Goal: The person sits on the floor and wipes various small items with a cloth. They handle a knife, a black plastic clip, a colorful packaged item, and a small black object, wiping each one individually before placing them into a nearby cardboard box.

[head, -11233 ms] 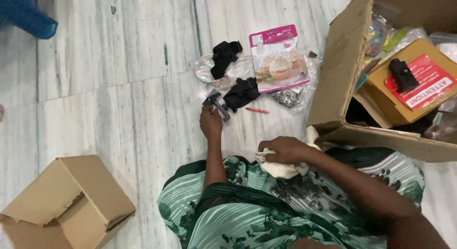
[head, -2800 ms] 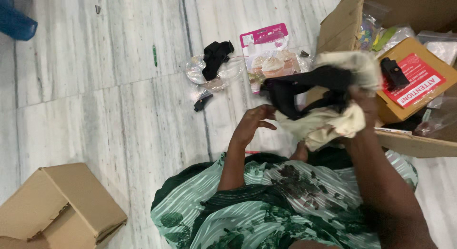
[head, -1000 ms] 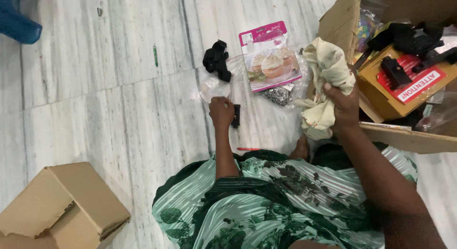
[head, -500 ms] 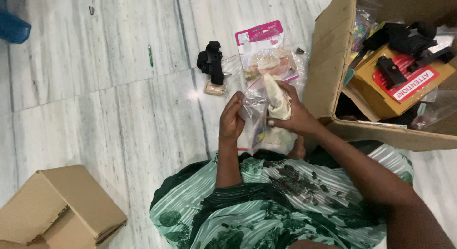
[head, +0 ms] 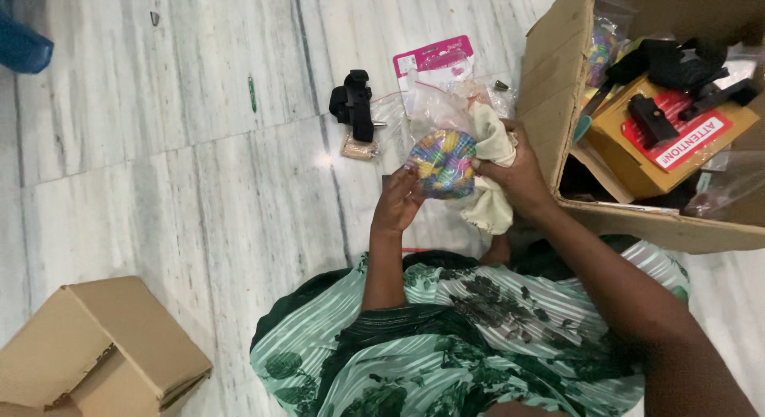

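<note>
the left hand (head: 396, 203) now grips a clear bag of colourful round things (head: 443, 163), perhaps cupcake liners, raised above the floor; the right hand (head: 516, 176), closed on the cream cloth (head: 492, 170), has moved onto it to wipe.

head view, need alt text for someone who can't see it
Seen from above, a person seated on a marble floor holds a clear bag of multicoloured pieces in the left hand and a cream cloth in the right hand, beside an open cardboard box.
</note>
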